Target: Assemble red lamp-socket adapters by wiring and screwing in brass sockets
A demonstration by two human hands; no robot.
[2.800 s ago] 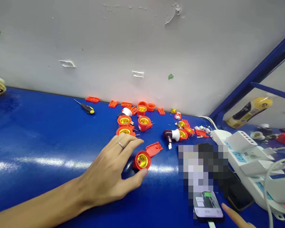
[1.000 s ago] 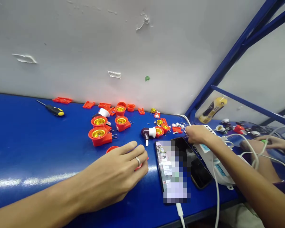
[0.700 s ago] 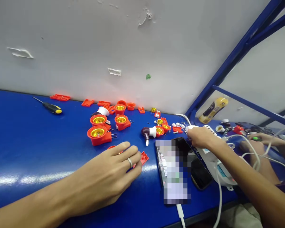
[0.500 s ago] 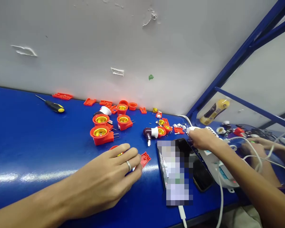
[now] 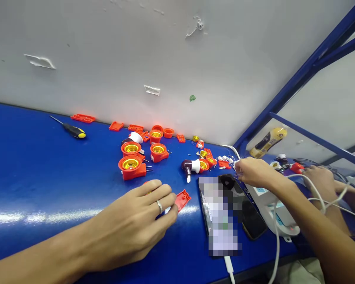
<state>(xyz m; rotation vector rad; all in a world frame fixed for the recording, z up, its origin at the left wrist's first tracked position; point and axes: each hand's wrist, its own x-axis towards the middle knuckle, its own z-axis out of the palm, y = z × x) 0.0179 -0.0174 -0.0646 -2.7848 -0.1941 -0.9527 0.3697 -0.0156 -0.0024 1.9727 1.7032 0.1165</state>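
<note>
Unlike earlier, the right hand (image 5: 254,171) is reaching across to the power strip (image 5: 262,190) (its grip is hidden), while the left hand (image 5: 133,225) is curling loosely over a red lamp holder (image 5: 147,183), grip unclear, beside one red cover plate (image 5: 182,200); four gold-lined holders (image 5: 131,148) are standing beyond.

Pretty bright, evenly lit shot, probably overhead indoor light, with hardly any hard shadows. A long white glare streak runs along the front edge of the blue bench (image 5: 47,217), and the brass lampholder cups (image 5: 130,164) shine hard. The white wall (image 5: 106,59) looks slightly washed out, with a reddish glow low down. Wide-angle bend shows in the blue steel frame (image 5: 310,67) at the right, and a phone screen (image 5: 221,217) is pixelated out.
</note>
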